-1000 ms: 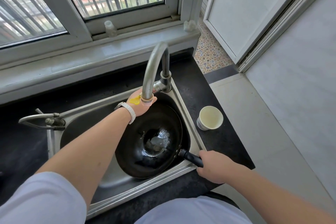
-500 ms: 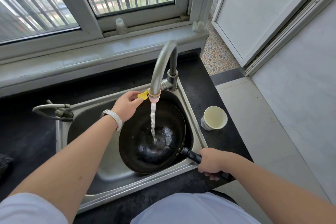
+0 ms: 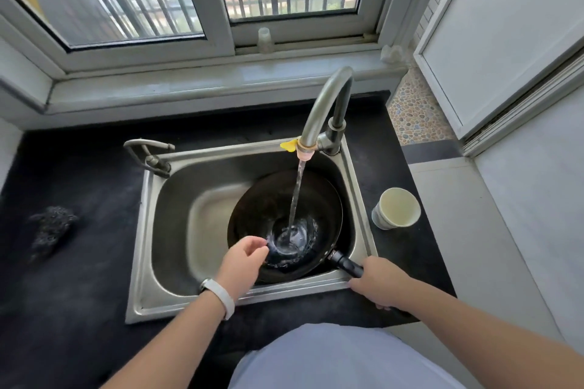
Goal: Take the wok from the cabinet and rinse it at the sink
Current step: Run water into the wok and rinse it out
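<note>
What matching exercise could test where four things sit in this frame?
Things:
1. wok
2. paper cup
3. dark fuzzy clump
4. right hand

Places:
A. on the counter, left of the sink
B. gripping the wok's handle
C. in the sink, under the running water
D. on the counter, right of the sink

Pairs: 1-C, 2-D, 3-A, 4-B

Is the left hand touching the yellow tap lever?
No, the left hand is down at the wok, far from the yellow lever.
</note>
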Demonstrator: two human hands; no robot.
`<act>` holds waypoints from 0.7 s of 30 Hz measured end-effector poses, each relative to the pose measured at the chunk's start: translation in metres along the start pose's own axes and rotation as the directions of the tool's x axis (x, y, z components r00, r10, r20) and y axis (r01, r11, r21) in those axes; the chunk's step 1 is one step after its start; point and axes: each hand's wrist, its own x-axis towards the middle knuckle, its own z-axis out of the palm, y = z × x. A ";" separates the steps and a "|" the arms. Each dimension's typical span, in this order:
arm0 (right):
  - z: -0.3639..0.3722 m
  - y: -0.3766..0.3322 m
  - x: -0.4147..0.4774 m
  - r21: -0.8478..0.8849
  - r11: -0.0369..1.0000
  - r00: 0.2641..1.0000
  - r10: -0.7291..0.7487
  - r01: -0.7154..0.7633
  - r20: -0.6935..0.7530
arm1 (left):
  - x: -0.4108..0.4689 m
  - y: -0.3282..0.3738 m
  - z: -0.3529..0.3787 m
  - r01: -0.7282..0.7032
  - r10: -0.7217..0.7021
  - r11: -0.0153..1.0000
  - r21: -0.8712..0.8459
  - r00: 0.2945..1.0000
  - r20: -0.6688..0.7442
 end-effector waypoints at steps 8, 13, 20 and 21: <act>0.010 0.006 -0.003 0.086 0.996 0.999 -0.022 0.024 -0.025 | -0.040 -0.008 0.090 0.108 -0.077 0.990 -0.088 0.950 0.303; 0.017 0.013 -0.012 0.092 0.990 0.992 -0.096 0.103 -0.081 | -0.039 0.004 0.114 0.283 -0.181 0.932 -0.228 0.906 0.384; 0.021 0.025 -0.014 0.038 0.988 0.980 -0.143 0.150 -0.137 | -0.036 0.012 0.127 0.372 -0.201 0.870 -0.323 0.867 0.457; 0.021 0.025 -0.015 0.026 0.987 0.978 -0.154 0.160 -0.143 | -0.036 0.013 0.129 0.383 -0.203 0.862 -0.333 0.862 0.464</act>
